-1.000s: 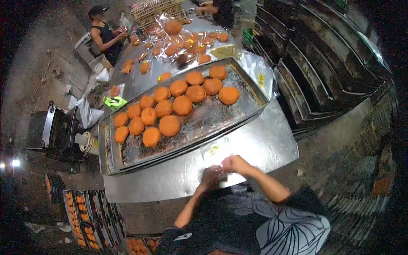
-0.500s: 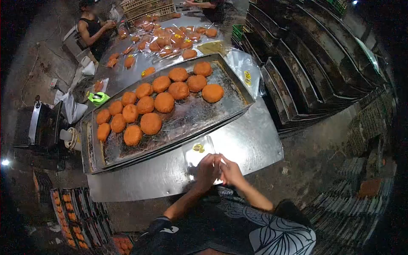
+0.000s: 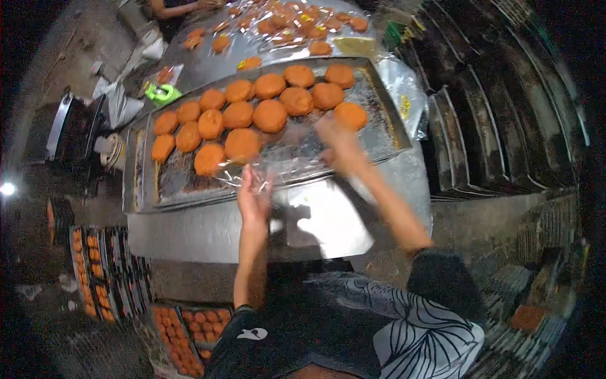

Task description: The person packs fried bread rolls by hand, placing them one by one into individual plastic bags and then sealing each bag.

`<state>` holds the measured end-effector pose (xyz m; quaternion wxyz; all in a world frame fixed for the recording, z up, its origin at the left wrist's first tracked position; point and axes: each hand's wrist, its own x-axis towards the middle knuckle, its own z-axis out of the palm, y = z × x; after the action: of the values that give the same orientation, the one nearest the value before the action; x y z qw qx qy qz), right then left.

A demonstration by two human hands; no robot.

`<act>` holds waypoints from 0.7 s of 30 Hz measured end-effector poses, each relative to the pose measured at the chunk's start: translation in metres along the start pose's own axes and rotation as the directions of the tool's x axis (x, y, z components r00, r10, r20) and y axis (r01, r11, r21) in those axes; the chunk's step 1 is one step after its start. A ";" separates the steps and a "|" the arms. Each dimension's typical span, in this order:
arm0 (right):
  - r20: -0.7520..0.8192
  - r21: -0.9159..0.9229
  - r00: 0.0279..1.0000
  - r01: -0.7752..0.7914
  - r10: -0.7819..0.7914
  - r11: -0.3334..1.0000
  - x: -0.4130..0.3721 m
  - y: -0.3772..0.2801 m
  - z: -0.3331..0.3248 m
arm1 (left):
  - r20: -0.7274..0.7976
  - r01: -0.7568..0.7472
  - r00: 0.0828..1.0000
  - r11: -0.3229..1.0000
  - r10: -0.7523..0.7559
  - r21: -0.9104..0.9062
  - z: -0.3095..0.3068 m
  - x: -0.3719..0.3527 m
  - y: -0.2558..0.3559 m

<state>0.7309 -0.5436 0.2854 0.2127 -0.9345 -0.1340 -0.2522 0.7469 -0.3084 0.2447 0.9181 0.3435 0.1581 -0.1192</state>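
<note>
Several round orange-brown cakes lie in rows on a dark metal tray (image 3: pixel 297 151) across the table. My left hand (image 3: pixel 254 201) holds a clear plastic bag (image 3: pixel 235 175) at the tray's front edge, close to the nearest cake (image 3: pixel 242 146). Blurred by motion, my right hand (image 3: pixel 341 142) is over the tray's right part, beside the rightmost cake (image 3: pixel 350 117); whether anything is in its fingers cannot be made out. Glare and hand shadows fall on the metal table (image 3: pixel 189 237) in front of the tray.
Bagged cakes (image 3: pixel 287 25) are heaped behind the tray. A green tape dispenser (image 3: pixel 163 94) sits at its back left, and plastic bags (image 3: pixel 399 95) lie at its right. Dark trays (image 3: pixel 483 120) stand at the right. A co-worker's arm (image 3: pixel 180 9) shows at the top left.
My hands have parted: the left went left and up with a clear bag, the right went up over the tray. The view has shifted, and the tray appears higher.
</note>
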 end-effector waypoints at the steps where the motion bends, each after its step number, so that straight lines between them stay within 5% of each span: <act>1: 0.118 -0.226 0.983 -0.108 0.137 0.968 0.003 0.042 0.002 | -0.101 -0.026 0.995 0.995 0.017 -0.091 0.006 -0.004 0.015; 2: 0.232 -0.460 0.934 -0.139 0.270 0.877 0.007 0.084 0.005 | -0.124 -0.038 0.992 0.996 0.028 -0.081 0.008 -0.008 0.029; 4: 0.172 -0.395 0.954 -0.162 0.245 0.904 -0.004 0.137 0.030 | -0.106 -0.020 0.994 0.952 -0.013 -0.306 0.009 -0.013 0.050; 6: 0.065 -0.070 0.784 -0.613 0.617 0.787 0.004 0.072 0.038 | -0.112 -0.043 0.994 0.922 0.000 -0.385 -0.006 -0.006 0.061; 8: -0.166 0.252 0.861 -0.434 0.481 0.865 -0.002 -0.034 0.029 | -0.137 -0.117 0.989 0.880 0.060 -0.461 -0.016 0.001 0.065; 9: -0.287 0.051 0.935 -0.201 0.207 0.978 0.001 -0.085 0.018 | -0.168 -0.165 0.981 0.888 0.101 -0.429 -0.012 -0.001 0.060; 10: -0.368 0.223 0.926 0.174 -0.082 0.959 -0.004 -0.085 0.051 | -0.155 -0.151 0.983 0.894 0.093 -0.421 -0.005 -0.006 0.050; 12: -0.311 0.096 0.948 0.094 -0.060 0.991 0.003 -0.139 0.028 | 0.026 -0.351 0.933 0.924 0.359 -0.154 0.012 -0.020 0.028; 13: -0.314 0.082 0.948 0.077 -0.048 0.994 0.000 -0.144 0.027 | 0.081 -0.350 0.929 0.928 0.361 -0.130 0.019 -0.027 0.026; 15: -0.324 0.239 0.927 -0.113 0.189 0.965 -0.004 -0.150 0.025 | 0.156 -0.237 0.957 0.970 0.244 -0.057 0.021 -0.033 0.028; 16: -0.328 0.236 0.926 -0.113 0.189 0.965 -0.012 -0.157 0.025 | 0.209 -0.148 0.968 0.989 0.141 0.020 0.022 -0.037 0.032; 17: -0.269 0.227 0.926 -0.207 0.266 0.952 -0.022 -0.164 0.026 | 0.146 -0.164 0.979 0.976 0.143 0.145 0.035 -0.057 0.032; 20: -0.166 0.279 0.916 -0.313 0.366 0.908 -0.014 -0.170 0.023 | 0.239 0.018 0.971 0.997 0.001 -0.077 0.024 -0.052 0.019; 21: -0.171 0.342 0.899 -0.329 0.403 0.880 -0.014 -0.173 0.028 | 0.199 -0.054 0.979 0.997 0.044 0.046 0.021 -0.047 0.021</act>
<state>0.6687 -0.3820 0.3134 0.4127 -0.8617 0.0353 -0.2932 0.7146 -0.3018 0.2893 0.9229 0.3569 0.0545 -0.1340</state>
